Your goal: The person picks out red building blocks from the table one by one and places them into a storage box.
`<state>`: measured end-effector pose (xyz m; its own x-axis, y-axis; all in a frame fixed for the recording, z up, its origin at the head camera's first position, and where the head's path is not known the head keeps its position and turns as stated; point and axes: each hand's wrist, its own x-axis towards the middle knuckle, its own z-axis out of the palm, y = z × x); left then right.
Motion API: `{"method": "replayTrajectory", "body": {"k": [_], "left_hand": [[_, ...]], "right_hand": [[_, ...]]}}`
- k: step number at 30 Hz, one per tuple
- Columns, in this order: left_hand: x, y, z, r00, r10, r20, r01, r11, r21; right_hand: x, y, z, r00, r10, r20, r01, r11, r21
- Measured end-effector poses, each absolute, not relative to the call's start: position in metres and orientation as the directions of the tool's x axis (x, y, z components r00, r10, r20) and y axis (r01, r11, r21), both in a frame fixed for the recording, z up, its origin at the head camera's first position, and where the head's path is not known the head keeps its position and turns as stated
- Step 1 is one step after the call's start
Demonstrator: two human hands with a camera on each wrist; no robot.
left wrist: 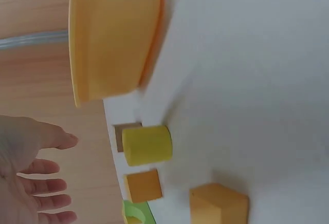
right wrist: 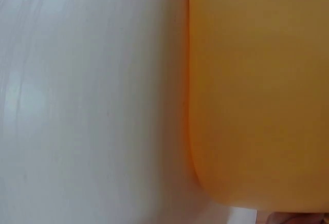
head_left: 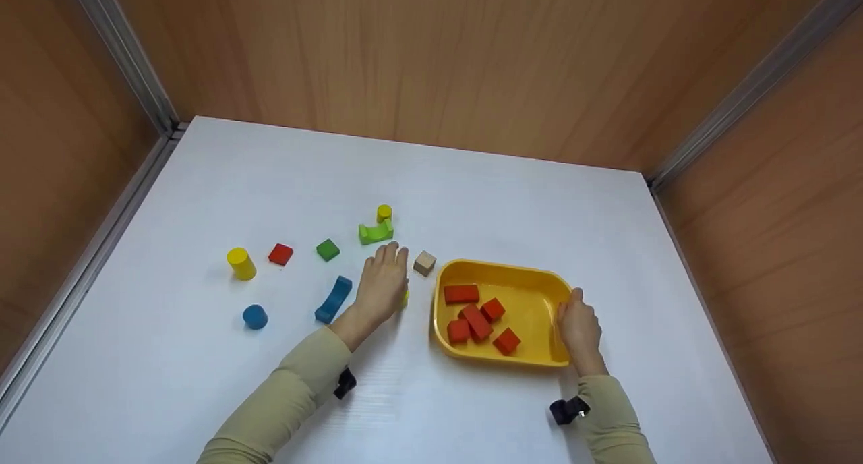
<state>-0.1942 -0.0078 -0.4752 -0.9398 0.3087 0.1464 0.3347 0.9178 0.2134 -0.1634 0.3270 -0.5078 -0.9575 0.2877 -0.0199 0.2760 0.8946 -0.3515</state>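
Note:
A yellow plastic tub holds several red blocks. At its right end my right hand grips the rim, fingers over the edge; the right wrist view shows mostly the tub's outer wall. My left hand hovers over the table left of the tub, fingers extended and nothing in them. A yellow cylinder and two orange blocks show near it in the left wrist view; from the head, the left hand hides most of these. A plain wooden cube lies just right of its fingers.
Left of the left hand lie a blue curved block, a green block, a red block, a yellow cylinder and a blue cylinder. Beyond it are a light-green arch and a small yellow cylinder. Wooden panels enclose the white table.

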Motion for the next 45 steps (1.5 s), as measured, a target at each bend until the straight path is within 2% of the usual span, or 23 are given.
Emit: {"method": "replayTrajectory", "body": {"k": [6, 12, 19, 25, 31, 38, 45], "left_hand": [[-0.205, -0.040, -0.488, -0.955, 0.219, 0.199, 0.261, 0.941, 0.216], [-0.215, -0.069, -0.492, -0.991, 0.108, 0.080, 0.126, 0.954, 0.273], [-0.228, -0.099, -0.500, -0.999, 0.023, 0.023, 0.028, 0.964, 0.265], [-0.231, -0.115, -0.505, -0.993, -0.048, -0.109, -0.073, 0.967, 0.243], [-0.236, -0.127, -0.510, -0.979, -0.106, -0.172, -0.139, 0.972, 0.192], [-0.240, -0.137, -0.515, -0.959, -0.185, -0.214, -0.241, 0.932, 0.271], [-0.239, -0.140, -0.518, -0.964, -0.177, -0.197, -0.228, 0.933, 0.278]], "right_hand": [[-0.163, 0.326, -0.508, -0.958, 0.286, -0.019, 0.274, 0.895, -0.351], [-0.163, 0.326, -0.508, -0.958, 0.287, -0.016, 0.275, 0.896, -0.348], [-0.163, 0.326, -0.508, -0.954, 0.295, -0.042, 0.291, 0.890, -0.351], [-0.163, 0.326, -0.508, -0.958, 0.286, -0.034, 0.278, 0.890, -0.361], [-0.163, 0.325, -0.508, -0.959, 0.282, -0.022, 0.271, 0.893, -0.359], [-0.162, 0.324, -0.508, -0.962, 0.274, -0.022, 0.264, 0.899, -0.350], [-0.163, 0.324, -0.508, -0.958, 0.285, -0.021, 0.274, 0.894, -0.353]]}}
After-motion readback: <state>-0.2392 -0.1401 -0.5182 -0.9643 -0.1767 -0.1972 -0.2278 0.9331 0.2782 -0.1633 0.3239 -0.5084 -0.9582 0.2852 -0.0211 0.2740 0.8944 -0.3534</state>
